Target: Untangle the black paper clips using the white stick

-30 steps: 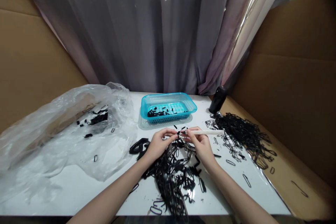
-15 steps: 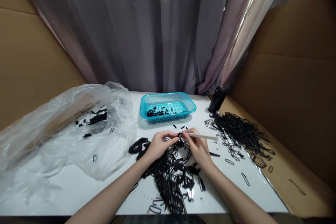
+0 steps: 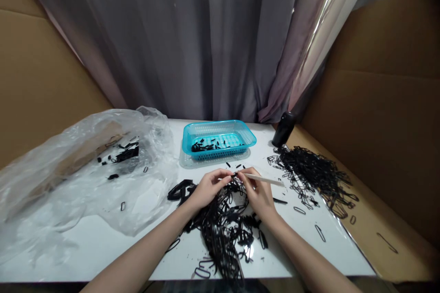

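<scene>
Above a heap of black rubbery strips and loops (image 3: 222,238), my two hands meet almost fingertip to fingertip. My left hand (image 3: 208,188) is closed in a pinch on a small black piece (image 3: 234,175), whose exact kind is too small to make out. Between the thumb and fingers of my right hand (image 3: 258,194) is a slim, pale, flat stick-like tool (image 3: 268,179); its rear end points right and its tip, at the black piece, is hidden. A few short black bits (image 3: 238,165) lie on the table just beyond my fingers.
A blue plastic basket (image 3: 220,123) with short black pieces inside stands beyond my hands. To the right are a black bottle-like container (image 3: 283,130) and a large pile of black loops (image 3: 314,169). Clear plastic sheeting (image 3: 151,201) spreads over the left. Cardboard walls (image 3: 385,114) flank the white table (image 3: 292,252).
The black piece between my fingertips has turned from more upright to flatter, and the pale tool tilts slightly more. Both hands stay in nearly the same place.
</scene>
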The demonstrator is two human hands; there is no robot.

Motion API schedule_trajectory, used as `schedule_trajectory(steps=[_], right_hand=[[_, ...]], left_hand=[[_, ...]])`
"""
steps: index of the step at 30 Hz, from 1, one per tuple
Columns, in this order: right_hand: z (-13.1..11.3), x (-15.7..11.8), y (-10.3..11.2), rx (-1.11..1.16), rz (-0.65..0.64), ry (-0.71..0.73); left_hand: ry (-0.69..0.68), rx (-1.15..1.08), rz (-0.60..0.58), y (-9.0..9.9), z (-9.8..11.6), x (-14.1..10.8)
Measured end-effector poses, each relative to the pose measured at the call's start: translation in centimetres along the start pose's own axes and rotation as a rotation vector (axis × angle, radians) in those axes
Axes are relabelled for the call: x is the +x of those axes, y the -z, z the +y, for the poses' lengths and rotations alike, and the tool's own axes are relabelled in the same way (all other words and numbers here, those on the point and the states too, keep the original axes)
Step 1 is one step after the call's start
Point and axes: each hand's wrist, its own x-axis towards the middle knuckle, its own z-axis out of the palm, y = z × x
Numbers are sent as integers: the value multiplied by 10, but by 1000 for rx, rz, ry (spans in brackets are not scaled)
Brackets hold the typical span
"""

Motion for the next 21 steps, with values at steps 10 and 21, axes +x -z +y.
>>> schedule_trajectory(steps=[10, 21], right_hand=[[-4, 1, 1, 50, -10, -9], [-6, -3, -1, 67, -26, -8]], left_hand=[[30, -89, -90, 0, 5, -4], [257, -497, -170, -6, 5, -6]])
